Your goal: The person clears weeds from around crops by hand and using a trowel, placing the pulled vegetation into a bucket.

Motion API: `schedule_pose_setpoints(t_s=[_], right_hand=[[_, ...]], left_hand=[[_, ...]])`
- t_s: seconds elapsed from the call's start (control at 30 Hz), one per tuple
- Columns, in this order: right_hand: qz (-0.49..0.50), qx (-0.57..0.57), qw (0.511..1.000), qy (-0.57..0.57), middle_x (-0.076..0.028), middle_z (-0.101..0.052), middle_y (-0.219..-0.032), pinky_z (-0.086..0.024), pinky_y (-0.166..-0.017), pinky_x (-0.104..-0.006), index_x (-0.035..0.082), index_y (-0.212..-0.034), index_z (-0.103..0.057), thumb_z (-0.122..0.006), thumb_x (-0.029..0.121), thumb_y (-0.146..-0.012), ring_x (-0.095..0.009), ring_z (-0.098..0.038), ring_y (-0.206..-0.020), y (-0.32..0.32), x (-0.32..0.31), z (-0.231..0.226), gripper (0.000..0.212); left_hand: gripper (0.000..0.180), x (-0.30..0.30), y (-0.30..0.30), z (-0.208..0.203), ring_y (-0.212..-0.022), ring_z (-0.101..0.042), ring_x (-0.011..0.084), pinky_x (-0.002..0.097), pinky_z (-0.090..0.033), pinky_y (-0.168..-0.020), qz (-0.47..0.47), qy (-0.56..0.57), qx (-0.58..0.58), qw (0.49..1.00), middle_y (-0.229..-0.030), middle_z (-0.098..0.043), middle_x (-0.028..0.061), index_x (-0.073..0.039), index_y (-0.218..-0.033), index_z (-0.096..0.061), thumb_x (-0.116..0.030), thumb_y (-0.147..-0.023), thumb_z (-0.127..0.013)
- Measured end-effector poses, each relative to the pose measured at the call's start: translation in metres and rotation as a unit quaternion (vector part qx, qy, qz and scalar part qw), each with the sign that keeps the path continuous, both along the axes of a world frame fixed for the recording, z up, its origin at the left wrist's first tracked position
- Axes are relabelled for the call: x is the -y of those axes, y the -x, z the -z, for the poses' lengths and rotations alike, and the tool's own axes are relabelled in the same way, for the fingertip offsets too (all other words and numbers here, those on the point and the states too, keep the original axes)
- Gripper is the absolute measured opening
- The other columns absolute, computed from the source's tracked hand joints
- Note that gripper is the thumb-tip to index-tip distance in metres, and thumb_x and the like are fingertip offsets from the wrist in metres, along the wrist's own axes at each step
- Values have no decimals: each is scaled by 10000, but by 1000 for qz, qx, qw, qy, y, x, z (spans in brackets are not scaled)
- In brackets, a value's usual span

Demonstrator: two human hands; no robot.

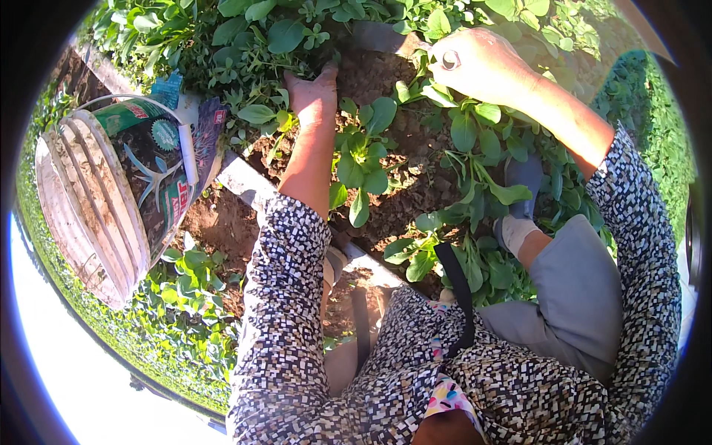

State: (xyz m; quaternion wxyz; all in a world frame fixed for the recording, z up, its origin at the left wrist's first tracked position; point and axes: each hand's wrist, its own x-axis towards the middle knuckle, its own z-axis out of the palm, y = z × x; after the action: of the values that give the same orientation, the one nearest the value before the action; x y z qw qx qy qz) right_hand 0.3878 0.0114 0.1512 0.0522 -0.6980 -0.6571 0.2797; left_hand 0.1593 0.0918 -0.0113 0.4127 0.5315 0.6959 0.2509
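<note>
My left hand reaches into a dense clump of small-leaved weeds. Its thumb and fingers go round the stems, though leaves hide the fingertips. To its right, my right hand is closed round the handle of a knife. The knife's broad grey blade points left, low over the soil, with its tip close to the weeds. Rounded leafy plants grow from brown soil just below my hands, apart from both.
A white plastic bucket with a printed dark side lies tipped at the left. A pale narrow edging runs diagonally across the bed under my left arm. My shoe stands among leafy plants at the right.
</note>
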Motion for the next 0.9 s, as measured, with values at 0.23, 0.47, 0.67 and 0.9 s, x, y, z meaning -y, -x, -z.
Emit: schedule_pose_setpoints(t_s=[0.23, 0.47, 0.67, 0.9], right_hand=[[-46, -42, 998, -2, -113, -549, -634, -462, -629, -385, 44, -718, -556, -621, 233, -794, -275, -546, -619, 6, -1, 14, 214], [-5, -46, 998, -30, -110, -584, -638, -477, -630, -395, 61, -729, -598, -618, 228, -801, -304, -585, -625, 23, -3, 27, 183], [-49, -4, 997, -52, -96, -615, -687, -511, -644, -399, 78, -696, -595, -600, 216, -788, -296, -629, -689, 33, -11, 45, 166], [-94, -31, 994, -40, -70, -615, -684, -507, -642, -372, 75, -731, -628, -627, 186, -775, -252, -637, -699, 33, -8, 37, 119]], left_hand=[[856, -35, -19, -19, -1159, -532, 409, 451, -465, -959, 112, -15, -145, 983, -1402, -392, 234, -16, -1345, -429, -427, -680, -779], [777, -48, -23, -9, -1073, -593, 386, 450, -496, -888, 171, 22, -240, 955, -1307, -512, 212, -13, -1302, -451, -534, -768, -666], [552, -58, -22, 1, -1017, -614, 410, 452, -503, -866, 246, -11, -262, 933, -1089, -630, 252, 12, -1173, -539, -359, -785, -669], [372, -57, 20, 69, -992, -607, 280, 346, -473, -857, -2, -62, 394, 917, -1108, -634, 136, -2, -1165, -530, -98, -808, -574]])
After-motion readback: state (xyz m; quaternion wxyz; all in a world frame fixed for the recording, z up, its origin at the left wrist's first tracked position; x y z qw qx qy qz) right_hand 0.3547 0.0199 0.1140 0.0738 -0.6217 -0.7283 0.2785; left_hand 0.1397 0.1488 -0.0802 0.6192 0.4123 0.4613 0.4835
